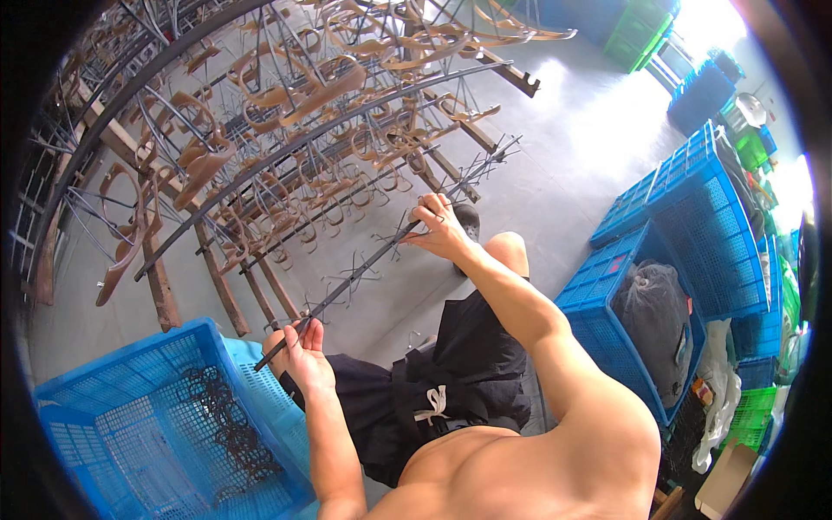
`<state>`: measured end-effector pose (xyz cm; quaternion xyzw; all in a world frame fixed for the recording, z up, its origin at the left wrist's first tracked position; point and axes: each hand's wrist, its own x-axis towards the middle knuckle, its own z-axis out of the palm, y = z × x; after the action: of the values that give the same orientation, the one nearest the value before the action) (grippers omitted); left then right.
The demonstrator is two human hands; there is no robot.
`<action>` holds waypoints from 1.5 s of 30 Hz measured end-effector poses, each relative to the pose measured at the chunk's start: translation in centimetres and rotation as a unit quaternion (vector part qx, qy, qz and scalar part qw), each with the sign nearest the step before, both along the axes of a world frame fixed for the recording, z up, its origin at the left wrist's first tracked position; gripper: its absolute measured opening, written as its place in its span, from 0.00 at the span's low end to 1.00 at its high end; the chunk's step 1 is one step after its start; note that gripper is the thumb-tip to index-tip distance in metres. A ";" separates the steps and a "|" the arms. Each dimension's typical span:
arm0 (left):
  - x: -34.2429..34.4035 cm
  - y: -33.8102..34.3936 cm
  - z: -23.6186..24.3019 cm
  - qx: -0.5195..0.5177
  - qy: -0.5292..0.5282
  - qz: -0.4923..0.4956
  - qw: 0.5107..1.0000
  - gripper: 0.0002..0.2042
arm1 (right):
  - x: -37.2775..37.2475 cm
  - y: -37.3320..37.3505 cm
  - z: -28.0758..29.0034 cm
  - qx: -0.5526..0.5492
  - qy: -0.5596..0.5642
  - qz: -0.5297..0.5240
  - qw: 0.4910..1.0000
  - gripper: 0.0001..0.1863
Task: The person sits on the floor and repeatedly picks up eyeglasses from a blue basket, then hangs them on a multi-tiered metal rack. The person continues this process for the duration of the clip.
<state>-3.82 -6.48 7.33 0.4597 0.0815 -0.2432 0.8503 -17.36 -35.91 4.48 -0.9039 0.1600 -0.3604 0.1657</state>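
Observation:
A long dark metal bar (364, 266) with small wire hooks along it runs diagonally across my lap, angled up to the right. My left hand (305, 355) holds the bar near its lower-left end, palm upward. My right hand (439, 227) grips it farther along, toward the upper right, where more spiky hooks stick out. Just beyond the bar stand racks (299, 130) hung with many curved brown pieces on wire hooks. My bare knee and dark shorts are below the bar.
A blue crate (82, 394) with tangled dark wire pieces (225, 433) sits at my lower left. Stacked blue crates (659, 191), one holding a dark bag (648, 334), line the right, with white plastic (711, 394) and cardboard (728, 481). Green crates (628, 39) stand in the back.

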 end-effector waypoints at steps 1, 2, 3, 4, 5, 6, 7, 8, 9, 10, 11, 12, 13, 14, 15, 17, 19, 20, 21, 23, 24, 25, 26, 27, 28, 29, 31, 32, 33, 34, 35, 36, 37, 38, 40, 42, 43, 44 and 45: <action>0.3 0.0 -0.2 0.005 0.004 0.008 1.000 0.10 | 0.2 -0.1 -0.2 0.002 0.007 0.004 1.000 0.26; 0.6 -0.1 -0.4 -0.012 -0.007 -0.005 1.000 0.11 | 0.4 -0.3 -0.2 0.003 0.023 0.012 1.000 0.27; 1.1 -0.2 -0.7 -0.012 -0.006 -0.005 1.000 0.11 | 0.6 -0.3 -0.3 0.010 0.021 0.008 1.000 0.26; 1.6 -0.1 -1.1 -0.001 0.006 0.004 1.000 0.12 | 1.0 -0.4 -0.3 -0.001 0.011 0.014 1.000 0.26; 2.3 -0.1 -1.6 0.005 -0.009 -0.005 1.000 0.14 | 1.4 -0.2 -0.5 -0.009 0.011 -0.008 1.000 0.27; 3.4 0.0 -2.1 -0.001 0.010 -0.016 1.000 0.15 | 1.9 0.1 -0.7 -0.021 0.000 -0.015 1.000 0.27; 4.3 0.1 -2.9 -0.007 -0.001 -0.015 1.000 0.16 | 2.6 0.5 -1.0 -0.008 0.032 -0.045 0.998 0.26; 5.6 -0.1 -3.9 -0.013 -0.038 -0.012 0.999 0.17 | 3.6 1.0 -1.3 0.001 0.049 -0.063 0.997 0.25; 7.1 0.2 -4.8 -0.004 -0.037 0.004 0.999 0.17 | 4.8 1.7 -1.7 -0.042 0.053 -0.050 0.996 0.24; 8.5 -0.5 -5.9 0.023 -0.013 0.034 0.999 0.16 | 5.4 2.3 -2.3 -0.071 0.054 -0.056 0.994 0.22; 9.8 -0.4 -6.8 0.033 -0.006 0.051 0.998 0.14 | 6.0 2.7 -2.7 -0.029 0.087 -0.017 0.996 0.20; 11.0 -0.5 -7.5 0.063 0.010 0.073 0.995 0.14 | 6.6 3.3 -3.3 -0.047 0.075 -0.016 0.996 0.18; 11.6 -0.6 -8.2 0.083 0.017 0.054 0.995 0.14 | 6.9 3.4 -3.7 -0.065 0.074 -0.025 0.995 0.18; 11.7 -0.9 -8.8 0.105 0.028 0.058 0.992 0.14 | 7.0 3.6 -4.2 -0.070 0.078 -0.048 0.993 0.17; 11.8 -1.0 -8.9 0.092 0.022 0.049 0.994 0.14 | 7.1 3.5 -4.3 -0.073 0.088 -0.058 0.992 0.18; 10.6 -0.7 -8.6 0.070 0.015 0.044 0.996 0.14 | 6.7 3.1 -4.2 -0.084 0.098 -0.048 0.990 0.18; 9.7 0.8 -7.4 0.014 0.049 0.016 0.999 0.14 | 6.1 2.6 -3.7 -0.089 0.123 -0.021 0.988 0.18; 9.3 2.1 -6.7 0.071 0.076 -0.045 0.994 0.13 | 5.7 2.5 -3.4 -0.092 0.144 -0.012 0.985 0.19; 9.0 4.3 -6.2 0.138 0.004 -0.053 0.989 0.12 | 5.0 2.7 -3.0 -0.112 0.157 0.006 0.981 0.21; 10.0 10.3 -5.6 0.236 -0.090 0.006 0.967 0.10 | 3.5 3.5 -2.3 -0.143 0.184 0.020 0.972 0.25; 11.3 13.8 -5.6 0.264 -0.124 0.097 0.952 0.10 | 2.3 4.0 -2.0 -0.155 0.192 0.028 0.969 0.27; 13.2 17.7 -5.8 0.361 -0.139 0.148 0.910 0.12 | 1.2 5.0 -1.9 -0.145 0.212 0.003 0.967 0.27; 15.1 21.3 -6.3 0.541 -0.139 0.194 0.807 0.13 | 0.0 6.0 -1.9 -0.144 0.213 -0.008 0.966 0.26; 16.7 24.9 -6.9 0.653 -0.109 0.158 0.732 0.15 | -1.0 7.0 -2.0 -0.126 0.220 -0.024 0.967 0.25; 17.7 27.6 -8.0 0.730 -0.056 0.113 0.671 0.23 | -1.9 8.0 -2.2 -0.110 0.226 -0.035 0.967 0.24; 17.9 29.3 -9.3 0.784 0.007 0.054 0.618 0.29 | -2.7 9.0 -2.2 -0.091 0.247 -0.017 0.964 0.23; 18.3 31.8 -11.6 0.812 0.057 -0.059 0.577 0.35 | -3.3 11.3 -2.6 -0.043 0.263 0.025 0.963 0.23; 18.4 32.5 -12.6 0.803 0.056 -0.096 0.586 0.38 | -3.2 12.6 -2.8 -0.016 0.259 0.047 0.965 0.23; 18.6 32.7 -13.4 0.807 0.045 -0.106 0.579 0.38 | -2.7 13.7 -2.9 0.050 0.288 0.049 0.955 0.23; 18.5 32.6 -14.5 0.804 0.045 -0.133 0.578 0.37 | -2.0 14.8 -3.0 0.059 0.294 0.073 0.951 0.22; 18.9 32.4 -15.5 0.803 0.066 -0.135 0.577 0.34 | -1.4 16.0 -2.9 0.077 0.295 0.076 0.949 0.23; 19.4 32.3 -16.4 0.802 0.088 -0.134 0.576 0.31 | -0.5 17.1 -2.8 0.100 0.293 0.081 0.947 0.23; 19.8 32.3 -17.4 0.810 0.096 -0.117 0.566 0.28 | 0.5 18.1 -2.5 0.118 0.315 0.088 0.938 0.23; 20.2 32.6 -18.3 0.792 0.114 -0.135 0.584 0.26 | 1.5 19.1 -2.2 0.142 0.311 0.093 0.935 0.23; 21.1 33.7 -19.4 0.788 0.115 -0.123 0.592 0.23 | 3.9 21.0 -1.2 0.171 0.303 0.129 0.929 0.21; 20.9 34.4 -19.5 0.768 0.087 -0.238 0.588 0.18 | 6.0 22.9 0.1 0.181 0.283 0.177 0.925 0.21; 20.6 34.5 -18.9 0.759 0.066 -0.251 0.598 0.18 | 7.2 23.8 0.6 0.188 0.263 0.205 0.924 0.20; 20.2 34.6 -17.8 0.739 0.048 -0.282 0.609 0.17 | 8.2 24.8 1.0 0.214 0.260 0.227 0.914 0.20; 18.7 34.1 -16.6 0.709 0.029 -0.198 0.676 0.17 | 8.9 25.8 1.5 0.243 0.255 0.250 0.902 0.20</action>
<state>14.88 27.63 -9.23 0.9229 0.1611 -0.2881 0.1981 -8.51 -10.13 6.00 -0.9068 0.0487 -0.0139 0.4184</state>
